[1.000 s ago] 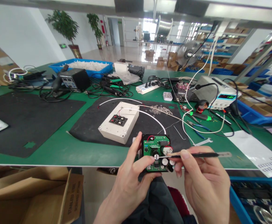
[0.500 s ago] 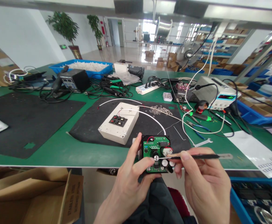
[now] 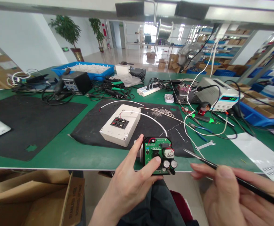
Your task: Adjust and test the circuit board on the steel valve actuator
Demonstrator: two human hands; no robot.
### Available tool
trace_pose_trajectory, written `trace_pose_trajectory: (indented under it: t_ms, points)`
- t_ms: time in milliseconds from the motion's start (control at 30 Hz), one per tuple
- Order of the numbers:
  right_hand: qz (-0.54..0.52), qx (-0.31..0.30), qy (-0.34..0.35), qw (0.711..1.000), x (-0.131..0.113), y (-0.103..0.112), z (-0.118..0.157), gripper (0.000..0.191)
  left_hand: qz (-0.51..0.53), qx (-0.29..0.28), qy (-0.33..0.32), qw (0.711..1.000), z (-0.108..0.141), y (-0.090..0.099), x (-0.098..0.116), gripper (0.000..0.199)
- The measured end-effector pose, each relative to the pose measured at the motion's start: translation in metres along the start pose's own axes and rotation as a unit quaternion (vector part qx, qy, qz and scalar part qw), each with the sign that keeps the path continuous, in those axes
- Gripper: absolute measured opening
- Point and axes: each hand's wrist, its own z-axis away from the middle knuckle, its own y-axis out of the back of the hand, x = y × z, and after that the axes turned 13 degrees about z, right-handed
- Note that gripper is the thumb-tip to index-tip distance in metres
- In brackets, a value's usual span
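In my left hand [image 3: 129,182] is a green circuit board [image 3: 160,147] set in a black housing, held at the table's front edge. My left index fingertip presses on the board beside two round capacitors [image 3: 170,164] and covers what lies under it. A white cable [image 3: 159,121] runs up from the housing. My right hand [image 3: 231,191] grips black tweezers [image 3: 209,164], their silver tips pointing left, apart from the board. Behind the board a cream box [image 3: 120,125] with a black terminal block lies on the dark mat.
Many small rings [image 3: 162,112] lie on the mat. To the right are a wrench [image 3: 205,145], pliers [image 3: 199,130], a white paper sheet [image 3: 256,150] and a power supply [image 3: 219,94]. An open cardboard box [image 3: 33,201] stands below left.
My right hand has drawn the tweezers away from the board, to the right and toward me. My left index finger now covers the spot where a round silver part showed.
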Motion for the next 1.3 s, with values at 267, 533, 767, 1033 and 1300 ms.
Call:
trace_pose_trajectory:
  t_ms: [267,533,767,1033,1300]
  points:
    - [-0.093,-0.082,-0.049,0.991,0.018,0.024,-0.007,0.017,-0.057,-0.016,0.022,0.998,-0.003,0.001,0.004,0.049]
    - [-0.065,-0.224,-0.006,0.972,0.022,0.034,-0.007,0.007,0.046,0.034,0.004,0.998,0.003,-0.008,-0.001,0.061]
    - [-0.055,-0.285,0.012,0.957,0.009,0.023,-0.014,0.006,0.058,0.033,0.003,0.998,0.004,-0.008,-0.001,0.062]
    - [-0.042,-0.329,0.039,0.943,0.011,0.014,-0.024,0.006,0.063,0.038,-0.004,0.997,0.004,-0.009,-0.001,0.056]
    - [-0.002,-0.345,0.013,0.939,0.014,0.013,-0.027,0.007,0.067,0.036,-0.001,0.997,0.004,-0.009,-0.001,0.057]
